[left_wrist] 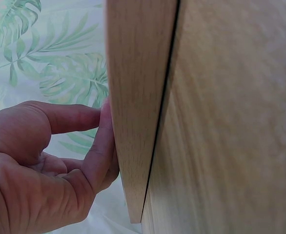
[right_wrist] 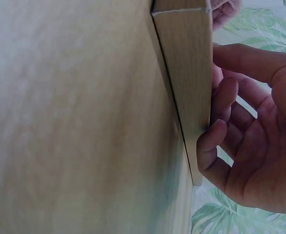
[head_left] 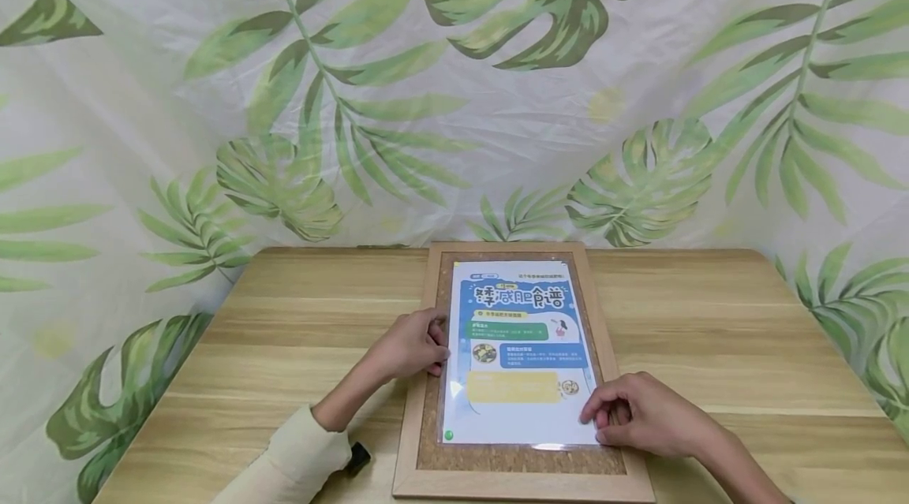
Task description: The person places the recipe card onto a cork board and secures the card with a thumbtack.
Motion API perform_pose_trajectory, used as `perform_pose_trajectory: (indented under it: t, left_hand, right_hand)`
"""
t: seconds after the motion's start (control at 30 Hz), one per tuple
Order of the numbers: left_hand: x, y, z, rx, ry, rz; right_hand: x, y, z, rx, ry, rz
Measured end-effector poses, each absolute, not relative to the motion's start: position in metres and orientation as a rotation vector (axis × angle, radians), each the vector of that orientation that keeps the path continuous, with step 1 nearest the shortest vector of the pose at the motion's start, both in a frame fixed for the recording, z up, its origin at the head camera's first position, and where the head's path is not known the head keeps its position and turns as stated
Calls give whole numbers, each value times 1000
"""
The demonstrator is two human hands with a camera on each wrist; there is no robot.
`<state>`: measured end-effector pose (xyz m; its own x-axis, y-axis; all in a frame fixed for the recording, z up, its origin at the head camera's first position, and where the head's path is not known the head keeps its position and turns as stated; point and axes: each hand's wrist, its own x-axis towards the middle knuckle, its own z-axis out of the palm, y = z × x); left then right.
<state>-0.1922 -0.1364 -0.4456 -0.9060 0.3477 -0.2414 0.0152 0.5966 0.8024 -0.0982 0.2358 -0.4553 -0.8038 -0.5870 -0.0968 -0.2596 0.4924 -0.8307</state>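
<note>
A printed poster sheet in a glossy clear cover (head_left: 521, 417) lies on a wood-framed cork board (head_left: 521, 480). Thumb and fingers of my left hand (head_left: 412, 341) pinch the sheet's left edge, about halfway down. At its lower right corner, my right hand (head_left: 646, 415) pinches the edge between thumb and forefinger, with the other fingers curled beneath. A green pushpin (head_left: 449, 435) is in the sheet's lower left corner, and a small yellow pin (head_left: 458, 263) shows at the top left. In both wrist views the board's raised frame (left_wrist: 135, 97) hides the fingertips.
The board lies on a wood-grain table (head_left: 298, 315), its top end by the table's far edge. A leaf-patterned cloth (head_left: 497, 133) hangs behind. A small black object (head_left: 357, 458) is beside the left sleeve (head_left: 298, 449).
</note>
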Motion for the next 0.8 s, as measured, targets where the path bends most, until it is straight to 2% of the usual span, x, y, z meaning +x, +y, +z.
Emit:
perform_pose_trajectory:
  t: [0.8]
  left_hand:
    - [-189, -137, -443, 311, 2471, 1207]
  right_hand:
    - [-98, 238, -455, -756, 2358, -1216]
